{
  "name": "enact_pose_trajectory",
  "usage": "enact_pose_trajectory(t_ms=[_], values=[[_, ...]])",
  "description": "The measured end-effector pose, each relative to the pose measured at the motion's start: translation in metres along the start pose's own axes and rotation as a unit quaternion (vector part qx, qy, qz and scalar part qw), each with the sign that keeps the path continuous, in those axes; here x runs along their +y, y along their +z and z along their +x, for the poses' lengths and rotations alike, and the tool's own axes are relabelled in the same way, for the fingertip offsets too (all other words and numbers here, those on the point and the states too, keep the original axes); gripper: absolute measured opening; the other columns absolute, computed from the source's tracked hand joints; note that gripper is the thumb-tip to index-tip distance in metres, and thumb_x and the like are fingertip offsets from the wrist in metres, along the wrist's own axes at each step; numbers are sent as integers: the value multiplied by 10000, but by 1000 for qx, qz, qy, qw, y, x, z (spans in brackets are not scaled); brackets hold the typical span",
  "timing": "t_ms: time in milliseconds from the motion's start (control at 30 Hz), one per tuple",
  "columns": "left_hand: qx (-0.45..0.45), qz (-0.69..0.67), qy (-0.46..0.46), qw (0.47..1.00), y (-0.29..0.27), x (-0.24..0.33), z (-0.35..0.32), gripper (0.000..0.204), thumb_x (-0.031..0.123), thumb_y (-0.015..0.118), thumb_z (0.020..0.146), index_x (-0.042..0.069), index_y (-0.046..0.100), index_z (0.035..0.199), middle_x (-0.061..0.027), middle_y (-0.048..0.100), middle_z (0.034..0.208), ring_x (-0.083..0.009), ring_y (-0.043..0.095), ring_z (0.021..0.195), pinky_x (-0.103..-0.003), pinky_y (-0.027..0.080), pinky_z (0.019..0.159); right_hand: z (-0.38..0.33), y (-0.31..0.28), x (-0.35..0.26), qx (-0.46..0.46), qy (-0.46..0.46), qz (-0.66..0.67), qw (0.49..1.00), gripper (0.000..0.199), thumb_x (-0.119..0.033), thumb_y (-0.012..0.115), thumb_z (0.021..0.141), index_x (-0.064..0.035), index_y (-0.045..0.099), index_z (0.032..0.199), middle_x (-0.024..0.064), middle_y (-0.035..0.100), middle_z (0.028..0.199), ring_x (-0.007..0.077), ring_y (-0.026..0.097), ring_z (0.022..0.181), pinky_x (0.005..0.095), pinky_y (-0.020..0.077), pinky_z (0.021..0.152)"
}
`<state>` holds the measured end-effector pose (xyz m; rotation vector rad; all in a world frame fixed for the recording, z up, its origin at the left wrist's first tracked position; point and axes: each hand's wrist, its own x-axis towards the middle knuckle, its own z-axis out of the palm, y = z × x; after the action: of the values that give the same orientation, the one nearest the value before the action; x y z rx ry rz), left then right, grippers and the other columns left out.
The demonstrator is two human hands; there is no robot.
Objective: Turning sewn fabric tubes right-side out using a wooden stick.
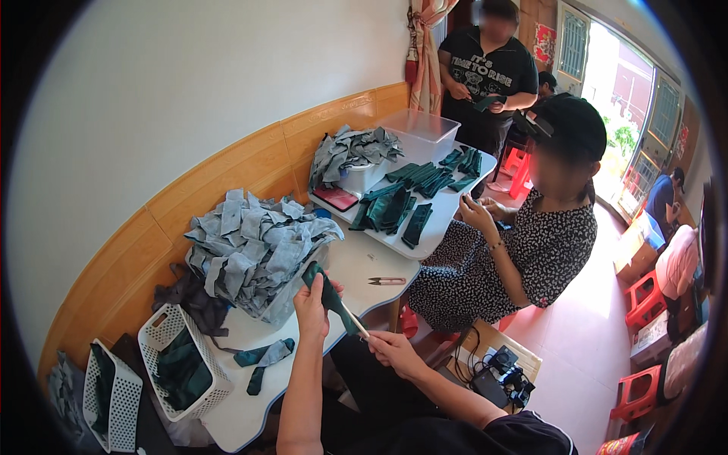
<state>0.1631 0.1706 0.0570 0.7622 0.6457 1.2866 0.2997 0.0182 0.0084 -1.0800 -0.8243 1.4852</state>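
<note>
My left hand (311,309) is closed around the upper part of a dark green fabric strip (331,296), held up over the table's front edge. In my right hand (392,353) is the lower end of a thin pale stick (353,321), pinched between the fingers. The stick runs up along the strip toward my left hand; whether its far end is inside the cloth I cannot tell. A few green and grey fabric pieces (265,355) lie on the table left of my hands. Thread snips (387,280) rest on the table beyond them.
A heap of grey-backed fabric strips (254,246) fills a clear bin. White baskets (186,375) with green cloth stand at left. Green strips (387,208) lie on the far tabletop beside a clear box (417,136). A co-worker (523,227) sits at right; another person (489,76) stands behind.
</note>
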Motion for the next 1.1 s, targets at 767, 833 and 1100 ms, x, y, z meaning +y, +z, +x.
enact_pose_trajectory(t_ms=[767,833,1100], values=[[106,249,95,958,-32,-23,9,214,127,725,812,-71,663,865,-18,623,706,-61,515,628,-207,385,550,50,31,47,-89,67,333,936,299,-271,477,994,-103,538,1233,-57,434,740,4,272,513,150,192,415],[81,294,106,946,-26,-21,7,155,104,723,804,-29,654,846,-7,619,722,-60,527,580,-212,402,497,52,28,46,-104,62,344,931,294,-277,476,994,-104,541,1223,-60,426,734,3,267,512,150,188,414],[36,87,-57,994,-12,3,11,391,388,644,862,5,633,945,-36,620,786,-130,588,706,-241,459,603,46,23,46,-129,72,349,925,279,-285,478,993,-104,551,1192,-66,401,711,1,257,506,150,184,408]])
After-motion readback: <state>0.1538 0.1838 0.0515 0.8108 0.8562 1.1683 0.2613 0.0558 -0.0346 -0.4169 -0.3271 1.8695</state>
